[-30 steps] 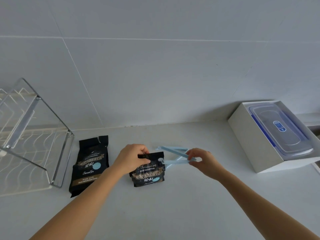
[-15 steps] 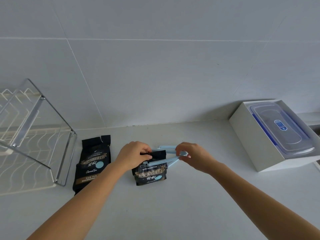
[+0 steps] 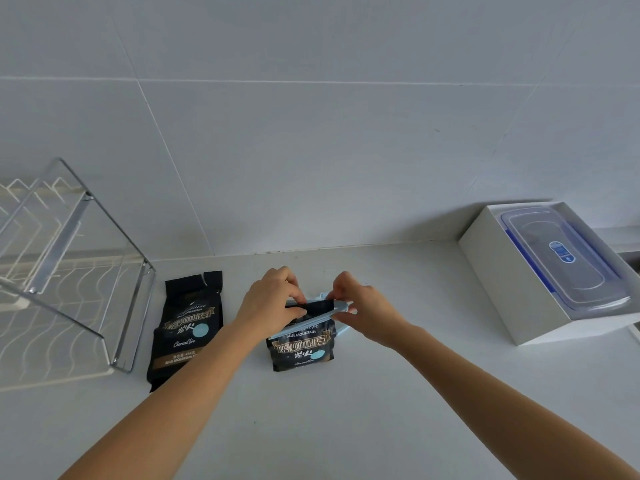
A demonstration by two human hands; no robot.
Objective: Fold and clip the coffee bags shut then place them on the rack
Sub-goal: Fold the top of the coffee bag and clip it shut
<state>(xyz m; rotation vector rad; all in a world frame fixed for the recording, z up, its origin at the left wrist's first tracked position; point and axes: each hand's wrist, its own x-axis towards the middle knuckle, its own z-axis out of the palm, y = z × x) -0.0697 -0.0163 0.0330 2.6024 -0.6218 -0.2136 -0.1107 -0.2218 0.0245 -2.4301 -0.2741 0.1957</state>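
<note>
Now my left grip point(image 3: 273, 299) is curled over the folded top of the coffee bag point(image 3: 301, 351) in the middle of the worktop point(image 3: 346, 427), fingers and thumb pinching the fold at its left end. My right grip point(image 3: 367, 313) is closed on the right end of the pale blue clip point(image 3: 313, 319), thumb below and fingers bent over the top. The clip runs slantwise across the front of the bag just under the fold, its left end lower than its right. More of the same pale blue shows behind the bag and beneath my right palm, but I cannot tell whether the clip's two arms have snapped together. The two grips are near each other, with only the dark strip of fold between them. The bag's printed front faces me, its lower edge on the worktop. A second coffee bag point(image 3: 187, 327) lies flat to the left, unclipped, its top edge uneven, and my left forearm crosses its lower right corner. Left of it stands the rack point(image 3: 137, 317), a chrome frame over a white wire shelf. Far right, a white box point(image 3: 502, 282) holds a container with a clear lid point(image 3: 568, 261).
</note>
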